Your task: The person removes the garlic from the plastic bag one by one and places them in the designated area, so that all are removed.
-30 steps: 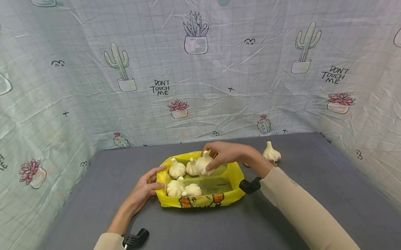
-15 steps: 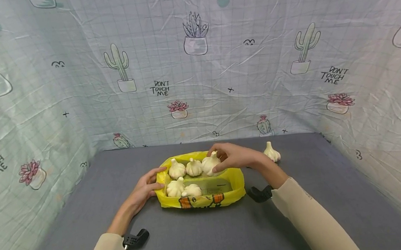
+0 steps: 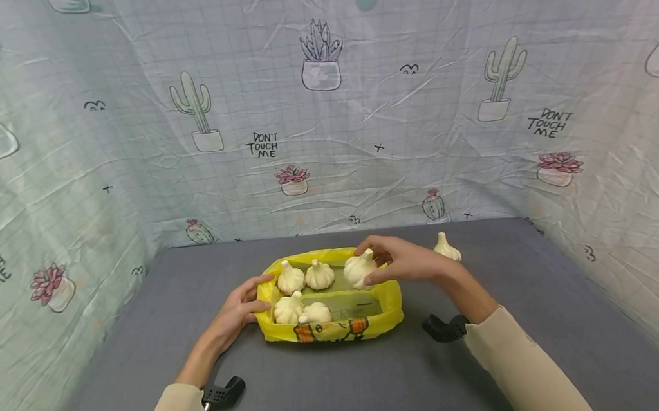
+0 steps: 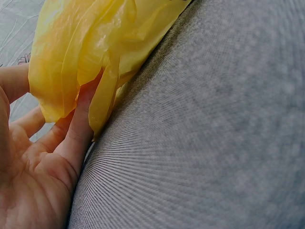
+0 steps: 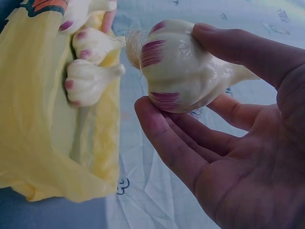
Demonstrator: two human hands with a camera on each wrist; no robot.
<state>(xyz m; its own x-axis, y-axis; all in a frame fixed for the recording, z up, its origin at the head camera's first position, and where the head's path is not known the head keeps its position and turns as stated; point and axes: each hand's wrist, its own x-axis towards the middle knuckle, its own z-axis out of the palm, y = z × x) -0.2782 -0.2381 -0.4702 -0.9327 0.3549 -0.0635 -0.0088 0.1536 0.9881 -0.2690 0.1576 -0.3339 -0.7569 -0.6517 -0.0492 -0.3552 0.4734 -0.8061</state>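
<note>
A yellow plastic bag [image 3: 333, 331] lies spread wide at its top on the grey table. Several white garlic bulbs [image 3: 291, 277] are inside it, toward its left half. At the bag's left end, my left hand [image 3: 233, 316] grips the plastic between thumb and fingers; the left wrist view shows the thumb partly hidden by a yellow fold [image 4: 103, 95]. My right hand [image 3: 403, 258] holds another garlic bulb [image 3: 360, 269] by its side, over the bag's right part. Seen from the right wrist, this bulb [image 5: 176, 67] has purple streaks and hairy roots, with thumb and fingers on opposite sides.
One more garlic bulb [image 3: 446, 248] stands on the grey table [image 3: 332, 386], behind my right wrist and partly hidden by it. A pale curtain [image 3: 379, 98] with printed cacti hangs around the table's back and sides.
My right hand has moved right, carrying its garlic bulb away from the others in the bag toward the bag's right end. The left hand has stayed in place.
</note>
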